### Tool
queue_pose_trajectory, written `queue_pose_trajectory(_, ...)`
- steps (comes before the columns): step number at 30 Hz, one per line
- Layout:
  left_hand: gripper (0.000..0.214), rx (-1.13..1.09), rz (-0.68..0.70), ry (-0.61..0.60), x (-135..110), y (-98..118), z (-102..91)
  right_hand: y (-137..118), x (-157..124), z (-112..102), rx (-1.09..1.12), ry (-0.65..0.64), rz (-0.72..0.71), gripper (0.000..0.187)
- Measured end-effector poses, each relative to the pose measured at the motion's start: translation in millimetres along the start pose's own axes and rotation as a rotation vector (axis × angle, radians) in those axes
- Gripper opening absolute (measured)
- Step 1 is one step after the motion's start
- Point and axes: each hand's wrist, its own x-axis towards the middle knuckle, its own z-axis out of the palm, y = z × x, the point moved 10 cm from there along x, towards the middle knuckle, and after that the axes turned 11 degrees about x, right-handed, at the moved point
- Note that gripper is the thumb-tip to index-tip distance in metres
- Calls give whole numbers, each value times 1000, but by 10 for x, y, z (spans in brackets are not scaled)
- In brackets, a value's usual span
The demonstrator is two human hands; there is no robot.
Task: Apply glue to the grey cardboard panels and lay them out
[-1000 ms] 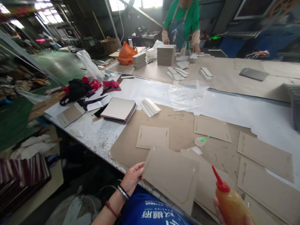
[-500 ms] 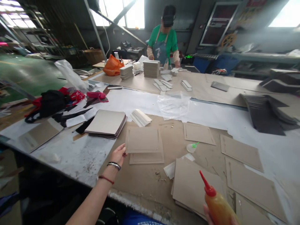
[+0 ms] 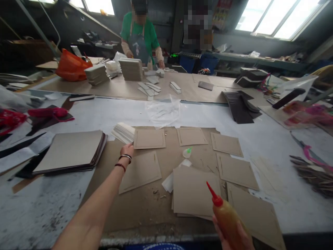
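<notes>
My left hand (image 3: pixel 127 150) pinches the lower left edge of a cardboard sheet (image 3: pixel 149 139) that has a thin line of glue along its borders. A second cardboard sheet (image 3: pixel 143 172) lies nearer to me, partly behind my left wrist. In my right hand (image 3: pixel 220 231) is a squeeze bottle (image 3: pixel 231 217) of amber glue. Its red nozzle points up and away, above a stack of plain cardboard sheets (image 3: pixel 195 191). Several more glued sheets, such as one cardboard sheet (image 3: pixel 192 136) at the back, are spread towards the right.
A small bottle with a green tip (image 3: pixel 186 152) stands mid-table. White strips (image 3: pixel 123 132) and a pile of boards (image 3: pixel 70 149) lie to the left. Clear plastic (image 3: pixel 163 111) is farther back. Across the table, a person in green (image 3: pixel 140 38) handles pieces beside stacked strips (image 3: pixel 131 69).
The view has swung right. My left hand has carried the held sheet away from me, off the sheet beneath it, to the back row. My right hand still grips the glue bottle.
</notes>
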Motion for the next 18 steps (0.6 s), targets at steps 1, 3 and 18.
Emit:
queue_pose_trajectory(1,23,91,28,-6,-111,16,-11,-14,-8,29,-24,11,-2,31)
queue_pose_trajectory(3,17,221,46,-43,-438,-43,22,-48,8,137,-117,-12,-20,38)
queue_pose_trajectory(18,11,334,-60,-501,-2520,-1100,1155,-371,341,1157,-1041,-262,-514,58)
